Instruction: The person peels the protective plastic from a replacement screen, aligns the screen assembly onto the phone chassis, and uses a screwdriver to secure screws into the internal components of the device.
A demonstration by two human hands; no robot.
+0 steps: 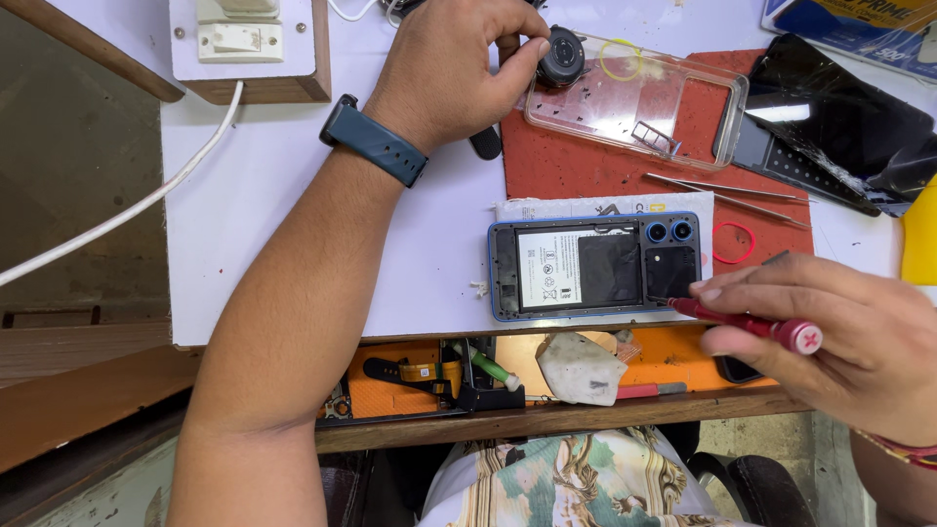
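An opened blue-framed phone [593, 265] lies back-up on the white table, its battery and black cover plate exposed. My right hand [859, 337] holds a red screwdriver [750, 323] whose tip touches the phone's lower right edge. My left hand [454, 63], a dark blue band on its wrist, reaches to the far side and pinches a small round black part [562, 57] at the edge of a clear phone case [634, 98]. Small dark screws lie scattered inside that case.
A red work mat [556, 166] carries metal tweezers [727, 195], a red rubber ring [733, 242] and a cracked black screen panel [839, 127]. A white switch box [244, 44] with a cable sits far left. An open drawer [488, 376] below holds tools.
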